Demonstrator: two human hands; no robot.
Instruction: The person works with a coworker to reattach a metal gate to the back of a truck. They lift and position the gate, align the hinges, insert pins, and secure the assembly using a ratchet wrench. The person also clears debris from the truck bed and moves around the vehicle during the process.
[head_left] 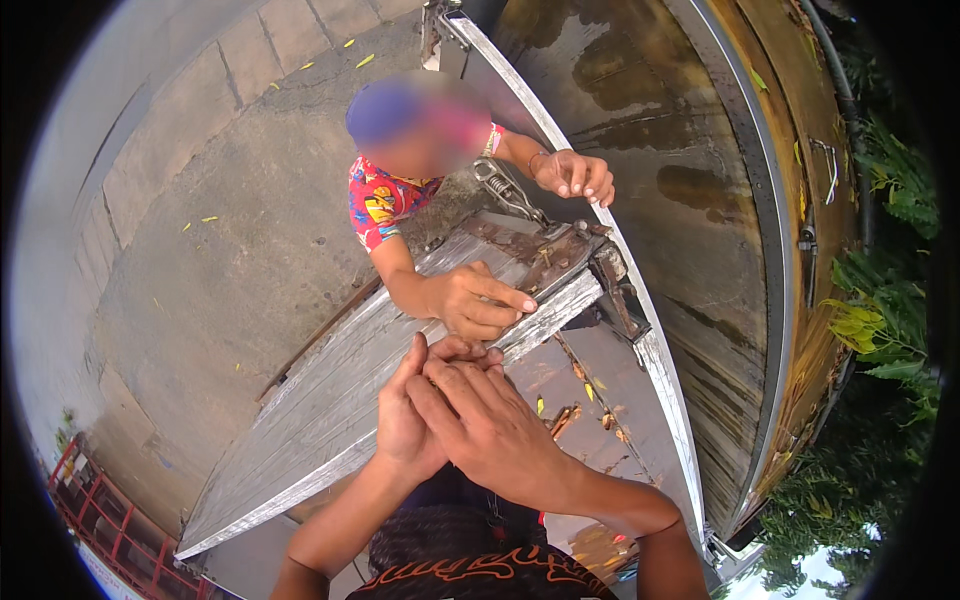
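Together, left hand (405, 415) and right hand (490, 425) press flat, unclamped, beside slanting plank (330, 390)

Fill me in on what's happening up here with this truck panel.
The person wearing the camera presses the left hand and right hand, one over the other, against the top edge of a weathered grey tailgate panel. A co-worker in a patterned red shirt stands below on the concrete ground, one hand gripping the same edge near the rusty corner bracket, the other hand on the side rail beside a metal latch.
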